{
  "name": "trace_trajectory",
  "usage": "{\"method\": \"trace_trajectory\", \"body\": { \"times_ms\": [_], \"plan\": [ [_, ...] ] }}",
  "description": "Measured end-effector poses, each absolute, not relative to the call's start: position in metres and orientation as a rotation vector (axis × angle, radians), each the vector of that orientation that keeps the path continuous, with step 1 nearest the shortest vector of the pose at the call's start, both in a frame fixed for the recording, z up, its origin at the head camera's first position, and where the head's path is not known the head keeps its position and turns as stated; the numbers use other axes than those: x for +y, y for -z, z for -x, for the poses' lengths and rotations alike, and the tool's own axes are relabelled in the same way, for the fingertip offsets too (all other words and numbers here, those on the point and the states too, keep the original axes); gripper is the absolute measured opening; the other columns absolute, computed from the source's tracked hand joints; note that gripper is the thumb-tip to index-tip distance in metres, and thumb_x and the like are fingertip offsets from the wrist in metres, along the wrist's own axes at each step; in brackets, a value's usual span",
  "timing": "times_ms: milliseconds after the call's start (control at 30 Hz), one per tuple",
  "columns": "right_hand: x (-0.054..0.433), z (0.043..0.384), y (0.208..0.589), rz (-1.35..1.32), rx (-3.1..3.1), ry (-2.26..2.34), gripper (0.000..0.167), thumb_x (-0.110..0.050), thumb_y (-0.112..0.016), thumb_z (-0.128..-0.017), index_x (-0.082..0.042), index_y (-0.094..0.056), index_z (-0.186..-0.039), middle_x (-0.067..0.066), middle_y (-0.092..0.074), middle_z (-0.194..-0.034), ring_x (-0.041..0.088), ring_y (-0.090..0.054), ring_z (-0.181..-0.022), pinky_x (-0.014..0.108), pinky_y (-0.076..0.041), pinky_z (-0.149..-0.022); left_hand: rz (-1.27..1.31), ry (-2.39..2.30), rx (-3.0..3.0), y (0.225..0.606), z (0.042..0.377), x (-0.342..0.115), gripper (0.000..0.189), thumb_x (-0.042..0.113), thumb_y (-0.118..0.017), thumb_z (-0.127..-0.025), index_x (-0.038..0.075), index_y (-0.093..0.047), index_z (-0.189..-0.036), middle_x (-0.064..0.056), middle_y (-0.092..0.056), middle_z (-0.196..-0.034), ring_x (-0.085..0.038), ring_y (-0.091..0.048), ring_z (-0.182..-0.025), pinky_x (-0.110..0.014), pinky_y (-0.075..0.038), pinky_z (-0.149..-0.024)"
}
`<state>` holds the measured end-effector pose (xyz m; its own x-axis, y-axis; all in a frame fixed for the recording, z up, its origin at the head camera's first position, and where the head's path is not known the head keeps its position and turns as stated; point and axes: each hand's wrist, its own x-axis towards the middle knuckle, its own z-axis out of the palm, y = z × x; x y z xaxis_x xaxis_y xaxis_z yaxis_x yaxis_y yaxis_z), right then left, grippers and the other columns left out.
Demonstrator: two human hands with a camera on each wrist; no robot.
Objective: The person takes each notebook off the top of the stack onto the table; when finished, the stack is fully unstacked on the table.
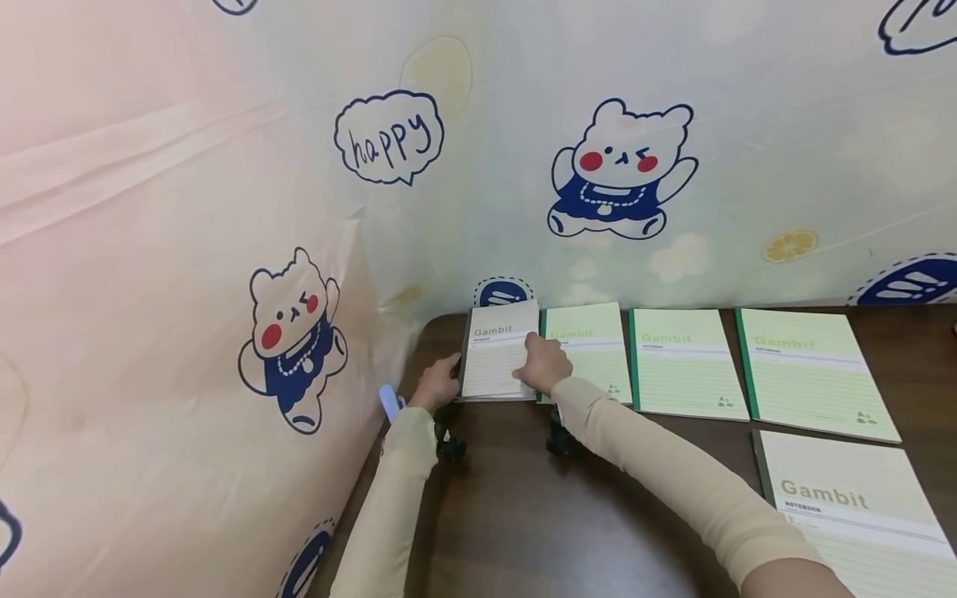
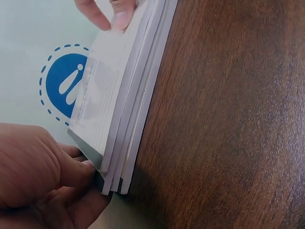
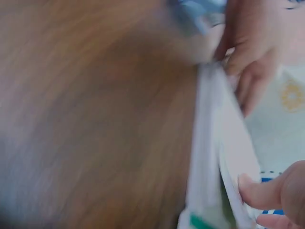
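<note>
Backdrop: pale printed fabric (image 1: 516,191), hung behind a dark brown wood-grain worktop (image 1: 508,523). Prints: "happy" bubble (image 1: 389,137) at 11 o'clock, winking bear (image 1: 606,201) at 1, second bear (image 1: 290,365) at 9. Clock positions are read from the notebook stack, as seen in the head view.

Item 1: notebook stack (image 1: 495,370), at the worktop's back-left corner near the fabric. Top cover grey-white, marked "Gambit"; dark spine at 9 o'clock. Several page edges, slightly offset, show in the left wrist view.

Left hand (image 1: 436,384), at 8 o'clock: thumb and fingers pinch the spine-side corner of the stack.

Right hand (image 1: 546,363), at 3 o'clock: thumb and a finger, held apart, touch the top cover near its edge; whether any fingers grip below cannot be told.

Item 2: three pale green Gambit notebooks with green spines, in a row at 3 o'clock: nearest (image 1: 607,357), partly behind the right hand; middle (image 1: 688,370); farthest (image 1: 818,378).

Item 3: grey-white Gambit notebook (image 1: 860,511), at 4 o'clock, cut off by the frame.

Item 4: black wrist mount (image 1: 450,449), at 7 o'clock, by the left sleeve.
</note>
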<state>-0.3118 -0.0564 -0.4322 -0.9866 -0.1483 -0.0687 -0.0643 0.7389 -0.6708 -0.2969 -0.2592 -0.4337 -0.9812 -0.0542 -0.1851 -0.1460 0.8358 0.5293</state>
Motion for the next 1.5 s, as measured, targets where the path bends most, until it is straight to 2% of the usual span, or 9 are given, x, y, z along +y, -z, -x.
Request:
{"method": "trace_trajectory", "body": {
  "times_ms": [300,667,833,1067,1133,1233,1333,1400,1500],
  "plan": [
    [-0.040,0.320,0.424,-0.005,2.489,1.598,0.027,-0.013,-0.056,-0.093,0.001,-0.063,-0.114,0.019,-0.061,-0.112,0.022,-0.061,-0.078,0.027,-0.053,-0.058,0.089,-0.803,2.854,0.437,0.298,-0.246,0.059,-0.001,-0.052,-0.092,0.008,-0.038,-0.148,-0.017,-0.042,-0.150,-0.036,-0.038,-0.139,-0.052,-0.033,-0.111],
    [-0.007,0.318,0.425,0.043,2.369,1.756,0.034,-0.005,-0.062,-0.088,-0.008,-0.064,-0.122,0.014,-0.053,-0.129,0.013,-0.055,-0.070,0.023,-0.048,-0.061,0.080,-0.840,2.834,0.442,0.297,-0.242,0.061,0.001,-0.054,-0.090,0.005,-0.036,-0.149,-0.019,-0.041,-0.150,-0.037,-0.039,-0.137,-0.051,-0.037,-0.108],
    [0.047,0.277,0.405,0.182,2.298,1.867,0.034,-0.006,-0.065,-0.089,-0.007,-0.062,-0.123,0.014,-0.052,-0.131,0.021,-0.056,-0.073,0.026,-0.050,-0.062,0.115,-0.819,2.824,0.435,0.298,-0.247,0.060,0.001,-0.051,-0.092,0.005,-0.034,-0.150,-0.020,-0.038,-0.152,-0.037,-0.038,-0.139,-0.051,-0.035,-0.110],
    [0.132,0.185,0.408,0.164,2.395,1.797,0.036,-0.008,-0.073,-0.083,-0.003,-0.063,-0.117,0.017,-0.057,-0.129,0.017,-0.054,-0.106,0.020,-0.049,-0.081,0.128,-0.783,2.818,0.430,0.301,-0.252,0.060,-0.001,-0.045,-0.094,0.005,-0.029,-0.151,-0.022,-0.035,-0.153,-0.038,-0.039,-0.138,-0.051,-0.036,-0.109],
    [0.153,0.159,0.413,0.090,2.413,1.744,0.039,-0.011,-0.075,-0.081,-0.003,-0.062,-0.118,0.015,-0.059,-0.122,0.010,-0.055,-0.097,0.019,-0.048,-0.077,0.128,-0.778,2.813,0.430,0.302,-0.252,0.061,-0.002,-0.044,-0.094,0.006,-0.028,-0.152,-0.022,-0.035,-0.153,-0.039,-0.039,-0.137,-0.051,-0.037,-0.109],
    [0.177,0.126,0.421,-0.029,2.393,1.695,0.045,-0.015,-0.076,-0.081,-0.003,-0.060,-0.121,0.018,-0.055,-0.128,0.005,-0.058,-0.080,0.019,-0.048,-0.071,0.119,-0.760,2.808,0.430,0.304,-0.253,0.062,-0.002,-0.043,-0.094,0.006,-0.026,-0.152,-0.023,-0.034,-0.153,-0.039,-0.040,-0.137,-0.051,-0.038,-0.108],
    [0.192,0.098,0.432,-0.153,2.331,1.692,0.048,-0.017,-0.076,-0.082,-0.002,-0.056,-0.123,0.022,-0.049,-0.131,0.008,-0.047,-0.050,0.026,-0.048,-0.056,0.121,-0.753,2.794,0.430,0.305,-0.256,0.063,-0.002,-0.043,-0.093,0.006,-0.025,-0.153,-0.023,-0.032,-0.154,-0.040,-0.039,-0.137,-0.052,-0.037,-0.108],
    [0.197,0.082,0.439,-0.213,2.327,1.669,0.049,-0.020,-0.076,-0.082,-0.003,-0.056,-0.123,0.021,-0.048,-0.131,0.007,-0.044,-0.050,0.027,-0.047,-0.054,0.119,-0.743,2.792,0.430,0.306,-0.258,0.063,-0.002,-0.044,-0.093,0.005,-0.025,-0.153,-0.024,-0.031,-0.154,-0.040,-0.037,-0.138,-0.053,-0.036,-0.109],
    [0.200,0.068,0.449,-0.247,2.290,1.644,0.050,-0.021,-0.076,-0.082,-0.003,-0.055,-0.123,0.015,-0.060,-0.112,0.007,-0.046,-0.050,0.029,-0.047,-0.053,0.117,-0.729,2.797,0.431,0.307,-0.259,0.063,-0.002,-0.044,-0.093,0.005,-0.025,-0.153,-0.024,-0.031,-0.154,-0.040,-0.036,-0.139,-0.053,-0.035,-0.110]
  ]
}}
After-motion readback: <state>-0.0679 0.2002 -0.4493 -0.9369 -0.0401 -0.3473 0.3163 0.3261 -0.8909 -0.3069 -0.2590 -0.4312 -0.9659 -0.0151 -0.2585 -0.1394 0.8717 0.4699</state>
